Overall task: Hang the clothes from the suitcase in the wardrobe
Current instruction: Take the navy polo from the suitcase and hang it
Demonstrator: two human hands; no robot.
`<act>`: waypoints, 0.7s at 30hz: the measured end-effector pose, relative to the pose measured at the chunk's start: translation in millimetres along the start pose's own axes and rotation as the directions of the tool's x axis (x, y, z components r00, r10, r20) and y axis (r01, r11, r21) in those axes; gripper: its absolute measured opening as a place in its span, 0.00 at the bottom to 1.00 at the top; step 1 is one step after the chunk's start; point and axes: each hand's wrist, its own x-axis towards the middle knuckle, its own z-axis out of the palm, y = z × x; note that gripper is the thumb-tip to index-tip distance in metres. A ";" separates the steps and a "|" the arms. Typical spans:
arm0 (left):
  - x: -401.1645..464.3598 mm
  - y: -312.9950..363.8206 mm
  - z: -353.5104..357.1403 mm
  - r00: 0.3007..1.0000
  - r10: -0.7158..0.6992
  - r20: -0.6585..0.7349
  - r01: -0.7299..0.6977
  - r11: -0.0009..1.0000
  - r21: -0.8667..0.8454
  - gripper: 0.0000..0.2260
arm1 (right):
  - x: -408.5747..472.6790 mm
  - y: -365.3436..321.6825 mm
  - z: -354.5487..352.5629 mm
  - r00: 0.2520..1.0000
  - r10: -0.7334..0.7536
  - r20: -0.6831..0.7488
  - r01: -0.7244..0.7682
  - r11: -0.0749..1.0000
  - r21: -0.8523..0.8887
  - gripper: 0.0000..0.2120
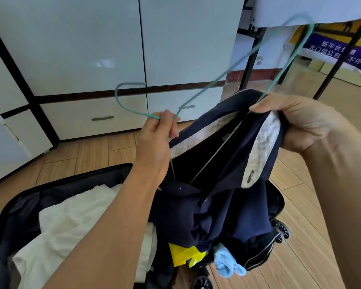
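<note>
- The left hand (156,138) pinches a green wire hanger (206,84) at its neck, just below the hook, thumb and fingers closed round the wire.
- The right hand (290,119) grips the collar edge of a navy shirt (217,197) with a pale grey collar lining, fingers curled tight on the cloth.
- The shirt hangs between the two hands, held up over the open suitcase (6,222) that lies on the wooden floor (88,149).
- The relation that counts: the hanger's long axis runs from the left hand up and away to the right, and one arm of it already passes down inside the neck opening. The far shoulder of the hanger sticks out above the right hand, not yet under the cloth.
- My judgement: the right hand, nearer that free end, must draw the collar over it.
- A white garment (71,228) lies in the suitcase; a yellow item (186,255) and a light blue cloth (227,263) sit beneath the shirt.
- The white wardrobe (88,42) stands beyond the hands, doors shut.
- A purple banner (331,53) at far right bears white Chinese characters, too blurred to read surely.
</note>
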 end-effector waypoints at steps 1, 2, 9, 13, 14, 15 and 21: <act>-0.5 -4.7 -7.3 1.000 -0.026 -0.004 0.026 0.997 0.075 0.15 | -1.7 -4.9 -1.4 0.999 -0.034 -0.039 0.036 0.997 0.063 0.17; -0.7 -8.0 -15.2 0.999 -0.046 -0.012 0.047 0.986 0.162 0.13 | -1.9 -9.0 -3.8 0.993 -0.075 -0.086 0.085 0.990 0.112 0.15; 10.8 37.1 -31.3 0.976 0.010 0.218 -0.200 0.447 0.872 0.14 | 10.9 2.1 -31.9 0.640 -0.669 -0.378 0.065 0.537 -0.841 0.19; 3.7 42.3 -13.3 0.948 -0.042 0.316 -0.311 0.090 0.946 0.09 | 17.3 19.2 -28.2 0.667 -0.697 -0.263 -0.111 0.257 -0.960 0.15; -0.9 38.4 -3.2 0.934 -0.054 0.353 -0.348 0.088 0.933 0.09 | 20.9 20.8 -25.2 0.713 -0.643 -0.281 -0.041 0.362 -0.931 0.13; -5.3 33.7 5.8 0.913 -0.077 0.402 -0.390 0.130 0.912 0.10 | 24.2 23.0 -19.6 0.792 -0.529 -0.303 0.058 0.560 -0.827 0.12; -9.3 20.6 15.4 0.864 -0.127 0.486 -0.418 0.355 0.836 0.13 | 24.6 43.4 -12.8 0.971 -0.155 0.182 0.228 0.832 -0.506 0.31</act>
